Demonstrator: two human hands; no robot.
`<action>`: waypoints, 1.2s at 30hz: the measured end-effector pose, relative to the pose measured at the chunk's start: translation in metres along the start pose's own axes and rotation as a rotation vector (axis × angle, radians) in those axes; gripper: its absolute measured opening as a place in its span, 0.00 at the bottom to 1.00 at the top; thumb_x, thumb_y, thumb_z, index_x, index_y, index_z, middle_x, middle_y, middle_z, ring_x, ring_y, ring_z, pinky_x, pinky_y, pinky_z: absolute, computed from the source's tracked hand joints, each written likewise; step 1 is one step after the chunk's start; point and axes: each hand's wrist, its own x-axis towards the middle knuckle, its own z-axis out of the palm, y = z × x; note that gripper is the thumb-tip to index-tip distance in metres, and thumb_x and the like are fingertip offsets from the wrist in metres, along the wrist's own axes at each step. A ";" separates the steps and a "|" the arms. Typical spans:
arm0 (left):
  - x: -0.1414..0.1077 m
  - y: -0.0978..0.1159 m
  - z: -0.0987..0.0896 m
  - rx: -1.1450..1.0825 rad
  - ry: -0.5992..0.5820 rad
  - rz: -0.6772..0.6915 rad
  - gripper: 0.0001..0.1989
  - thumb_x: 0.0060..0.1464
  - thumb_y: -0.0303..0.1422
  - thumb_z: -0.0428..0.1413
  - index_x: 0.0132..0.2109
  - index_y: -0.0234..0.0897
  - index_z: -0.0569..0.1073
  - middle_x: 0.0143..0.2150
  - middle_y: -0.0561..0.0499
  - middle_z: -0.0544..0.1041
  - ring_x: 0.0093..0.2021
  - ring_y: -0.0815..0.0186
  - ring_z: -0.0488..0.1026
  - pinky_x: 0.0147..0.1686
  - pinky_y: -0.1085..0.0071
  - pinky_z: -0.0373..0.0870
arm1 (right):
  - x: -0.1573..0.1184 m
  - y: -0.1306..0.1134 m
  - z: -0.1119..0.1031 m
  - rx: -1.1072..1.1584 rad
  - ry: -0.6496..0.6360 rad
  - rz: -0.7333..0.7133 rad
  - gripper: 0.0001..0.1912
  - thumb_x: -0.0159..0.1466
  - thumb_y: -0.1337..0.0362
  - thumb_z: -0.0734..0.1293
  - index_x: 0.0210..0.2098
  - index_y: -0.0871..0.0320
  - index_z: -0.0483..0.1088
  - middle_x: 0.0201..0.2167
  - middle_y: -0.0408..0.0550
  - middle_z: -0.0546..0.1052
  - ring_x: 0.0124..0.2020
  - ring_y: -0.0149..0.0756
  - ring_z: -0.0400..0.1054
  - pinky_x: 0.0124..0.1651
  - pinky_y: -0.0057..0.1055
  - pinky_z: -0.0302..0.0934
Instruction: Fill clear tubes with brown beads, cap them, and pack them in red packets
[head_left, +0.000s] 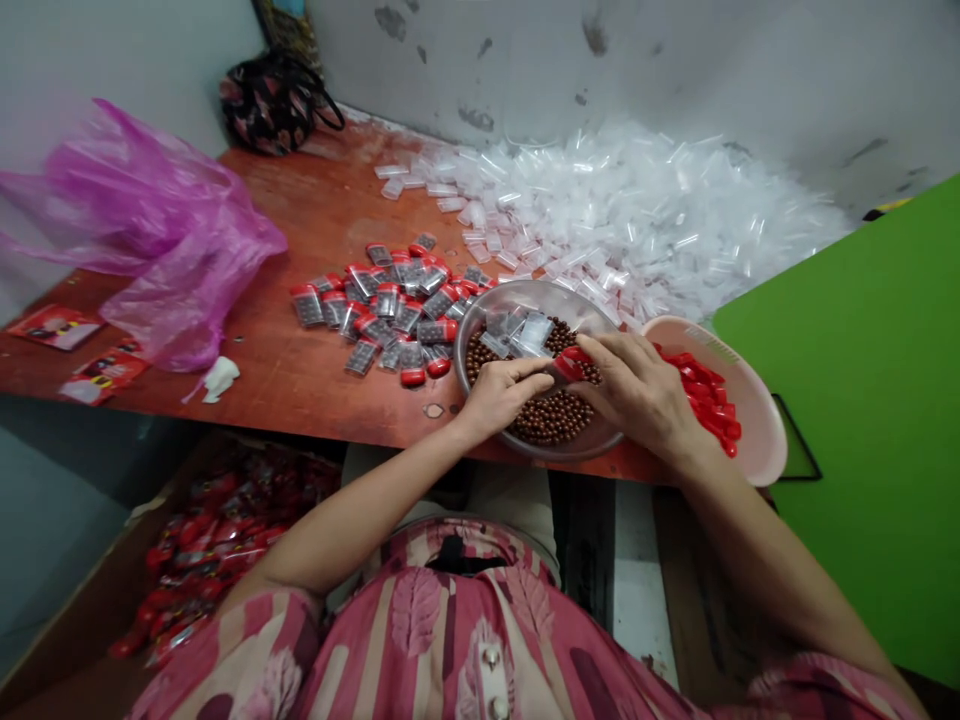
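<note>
Over a metal bowl (459,340) my two hands meet at one small clear container. My left hand (504,392) pinches the container's body, which its fingers mostly cover. My right hand (637,385) grips a red cap (571,364) at the container's end; whether the cap is fully seated I cannot tell. Inside the bowl lie many round brown balls (551,418) and several clear empty containers (529,333). Just right of the bowl, partly behind my right hand, a pale pink basin (761,430) holds loose red caps (709,400).
Filled red-capped containers (397,310) are piled left of the bowl. A large heap of clear containers (637,215) lies against the wall. A pink plastic bag (172,230), printed cards (56,327) and a dark floral bag (274,100) sit leftward. A green panel (862,400) stands right; a box of red packets (217,530) is below.
</note>
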 end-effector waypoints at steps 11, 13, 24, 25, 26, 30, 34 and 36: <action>0.002 -0.003 0.001 0.022 0.102 0.024 0.13 0.56 0.32 0.54 0.46 0.34 0.77 0.43 0.48 0.81 0.43 0.62 0.76 0.47 0.69 0.68 | -0.001 -0.024 0.048 -0.015 0.177 0.182 0.40 0.63 0.52 0.63 0.68 0.59 0.45 0.52 0.63 0.70 0.52 0.55 0.67 0.51 0.52 0.65; 0.002 -0.003 0.000 0.034 0.107 0.024 0.12 0.55 0.31 0.53 0.45 0.35 0.77 0.42 0.49 0.81 0.42 0.63 0.76 0.47 0.69 0.68 | -0.001 -0.025 0.054 -0.050 0.175 0.186 0.39 0.64 0.50 0.62 0.68 0.60 0.47 0.51 0.64 0.71 0.50 0.55 0.68 0.50 0.53 0.65; 0.010 -0.004 0.006 -0.174 0.202 0.006 0.14 0.52 0.31 0.56 0.45 0.32 0.78 0.43 0.47 0.81 0.44 0.62 0.76 0.48 0.67 0.70 | 0.006 -0.021 0.046 0.029 0.076 0.226 0.42 0.62 0.51 0.65 0.68 0.65 0.46 0.58 0.66 0.67 0.59 0.55 0.62 0.58 0.51 0.59; 0.014 -0.003 0.003 -0.211 0.225 0.000 0.14 0.51 0.31 0.57 0.46 0.32 0.78 0.44 0.47 0.81 0.44 0.61 0.76 0.48 0.67 0.71 | 0.008 -0.016 0.042 0.058 0.071 0.250 0.44 0.61 0.51 0.66 0.68 0.66 0.44 0.60 0.66 0.65 0.61 0.55 0.60 0.58 0.50 0.59; 0.019 -0.001 -0.002 -0.246 0.250 -0.007 0.15 0.51 0.31 0.57 0.46 0.32 0.77 0.44 0.46 0.81 0.44 0.61 0.76 0.47 0.66 0.71 | 0.009 -0.010 0.039 0.085 0.069 0.294 0.46 0.61 0.51 0.66 0.68 0.66 0.44 0.62 0.66 0.63 0.61 0.54 0.60 0.58 0.49 0.60; 0.050 0.010 -0.044 -0.327 0.401 0.033 0.15 0.51 0.29 0.58 0.48 0.35 0.76 0.44 0.47 0.80 0.39 0.65 0.76 0.39 0.68 0.74 | 0.012 0.021 0.040 0.143 -0.031 0.523 0.33 0.63 0.52 0.64 0.63 0.60 0.59 0.56 0.58 0.72 0.52 0.48 0.70 0.50 0.41 0.66; 0.071 0.013 -0.084 -0.290 0.538 0.062 0.11 0.51 0.29 0.59 0.44 0.37 0.77 0.40 0.49 0.80 0.37 0.66 0.76 0.34 0.72 0.73 | 0.014 0.037 0.053 0.175 -0.288 0.550 0.16 0.64 0.58 0.63 0.48 0.56 0.74 0.43 0.51 0.80 0.44 0.45 0.74 0.47 0.38 0.65; 0.069 0.011 -0.090 -0.291 0.542 0.050 0.11 0.50 0.30 0.60 0.43 0.37 0.77 0.39 0.49 0.80 0.36 0.65 0.76 0.32 0.72 0.73 | 0.018 0.036 0.058 0.176 -0.347 0.525 0.14 0.63 0.59 0.63 0.46 0.55 0.75 0.44 0.51 0.80 0.45 0.46 0.74 0.47 0.38 0.65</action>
